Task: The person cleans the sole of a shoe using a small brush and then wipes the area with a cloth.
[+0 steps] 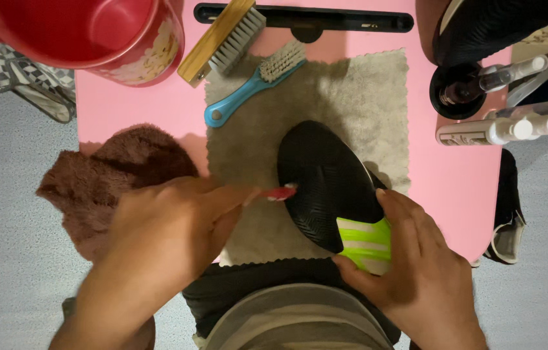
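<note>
The left hand (163, 240) has its fingers (222, 198) closed around the handle of a small red-handled brush (280, 192), whose white bristled head touches the black sole of a shoe (326, 188). The right hand (410, 259) grips the shoe at its neon-green heel part, fingers wrapped over the edge, holding it sole-up and tilted above the beige towel (364, 97) on the pink tabletop (455, 181).

To scrub well, short strokes that follow the moulded grooves should lift dirt best, with the right hand bracing firmly so the sole does not rock.

The sole looks like matte rubber with fine ribbed tread; the green panel is smoother, with pale stripes. The towel is nubby microfibre with a wavy hem. Left of it lies a fluffy brown cloth (112, 175). Farther out rest a blue-handled brush (254, 84), a wooden brush (222, 35), a glossy red plastic tub (92, 32) and spray bottles (501, 126).
</note>
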